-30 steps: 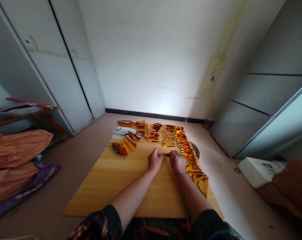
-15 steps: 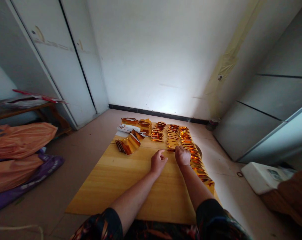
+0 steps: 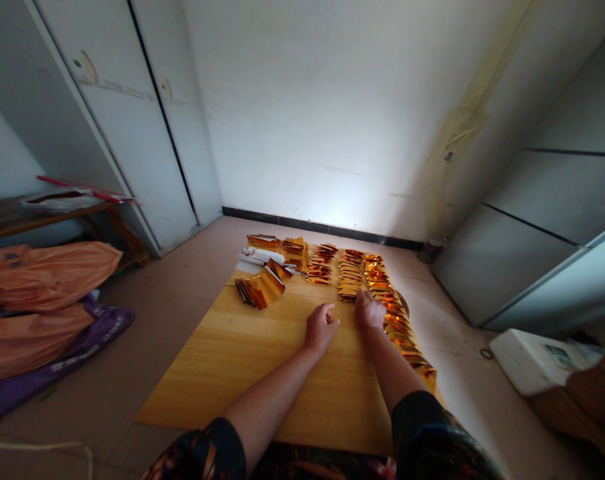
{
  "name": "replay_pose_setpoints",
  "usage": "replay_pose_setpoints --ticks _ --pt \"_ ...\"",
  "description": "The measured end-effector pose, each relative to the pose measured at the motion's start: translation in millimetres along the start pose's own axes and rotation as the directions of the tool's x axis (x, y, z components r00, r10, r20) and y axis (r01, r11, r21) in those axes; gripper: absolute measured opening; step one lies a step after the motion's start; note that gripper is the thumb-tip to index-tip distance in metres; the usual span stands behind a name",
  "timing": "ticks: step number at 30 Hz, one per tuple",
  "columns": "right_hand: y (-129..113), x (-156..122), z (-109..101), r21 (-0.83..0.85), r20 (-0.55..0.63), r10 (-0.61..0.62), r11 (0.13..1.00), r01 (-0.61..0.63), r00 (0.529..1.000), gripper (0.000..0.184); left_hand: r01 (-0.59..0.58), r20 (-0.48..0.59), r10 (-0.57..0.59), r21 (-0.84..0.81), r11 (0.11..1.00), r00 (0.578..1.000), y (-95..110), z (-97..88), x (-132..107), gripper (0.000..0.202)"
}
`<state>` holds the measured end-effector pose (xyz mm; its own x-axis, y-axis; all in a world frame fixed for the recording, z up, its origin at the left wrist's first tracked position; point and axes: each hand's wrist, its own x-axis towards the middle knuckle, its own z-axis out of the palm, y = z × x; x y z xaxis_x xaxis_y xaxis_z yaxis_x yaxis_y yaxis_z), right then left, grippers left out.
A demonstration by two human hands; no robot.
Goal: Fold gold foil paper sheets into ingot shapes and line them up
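Observation:
My right hand [image 3: 370, 311] is closed at the near end of a row of folded gold foil papers [image 3: 351, 275], its fingertips at the nearest folded piece. Part of that piece is hidden behind the fingers. My left hand [image 3: 322, 328] hovers over the board to the left, fingers loosely curled, thumb and forefinger apart, nothing between them. A longer row of folded foil papers [image 3: 395, 313] runs along the board's right edge, beside my right wrist. Farther left are a shorter row [image 3: 320, 268] and a curved stack of gold foil sheets [image 3: 263, 287].
The wooden board [image 3: 232, 360] carries all the foil. White paper rolls [image 3: 262, 257] and more foil sheets [image 3: 295, 252] lie at its far left corner. A white box [image 3: 527, 360] stands on the floor at right; orange and purple bags [image 3: 47, 280] lie at left.
The view has shifted slightly, moving everything a little to the right. My right hand stays at the near end of the middle row; my left hand keeps its loose curl.

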<state>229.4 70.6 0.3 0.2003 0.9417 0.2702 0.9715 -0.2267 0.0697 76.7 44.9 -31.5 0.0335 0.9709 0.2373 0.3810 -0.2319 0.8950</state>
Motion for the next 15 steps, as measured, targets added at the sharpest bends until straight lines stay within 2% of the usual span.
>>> replay_pose_setpoints --ticks 10,15 --pt "-8.3 -4.0 -4.7 0.016 0.0 0.037 0.999 -0.037 0.999 0.02 -0.037 -0.007 0.037 0.027 0.999 0.999 -2.0 0.7 -1.1 0.036" --pt "-18.2 -20.8 -19.9 0.076 0.041 -0.061 0.995 0.058 0.997 0.02 -0.058 -0.018 0.059 0.035 0.998 0.998 -2.9 1.9 -1.7 0.035"
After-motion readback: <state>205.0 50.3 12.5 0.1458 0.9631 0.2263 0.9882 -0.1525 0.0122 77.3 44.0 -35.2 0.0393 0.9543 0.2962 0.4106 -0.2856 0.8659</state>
